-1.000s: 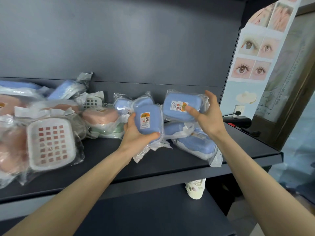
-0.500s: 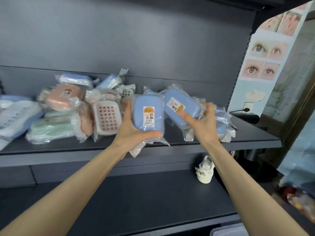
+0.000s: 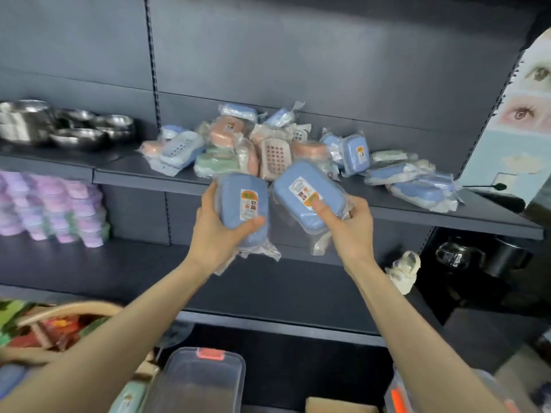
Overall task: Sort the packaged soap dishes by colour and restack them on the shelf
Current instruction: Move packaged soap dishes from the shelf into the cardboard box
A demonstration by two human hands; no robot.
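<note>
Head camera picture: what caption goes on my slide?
Left hand grips the left blue soap dish, right hand the right blue soap dish, before the mixed shelf pile.

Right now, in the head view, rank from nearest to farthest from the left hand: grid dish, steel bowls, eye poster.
1. Grid dish, shelf, just above the left hand.
2. Steel bowls, shelf's far left.
3. Eye poster, far right.

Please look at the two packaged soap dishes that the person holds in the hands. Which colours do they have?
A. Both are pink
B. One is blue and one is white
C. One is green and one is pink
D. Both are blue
D: the left hand grips the left blue soap dish and the right hand grips the right blue soap dish; both dishes are in clear wrap with a label.
</note>
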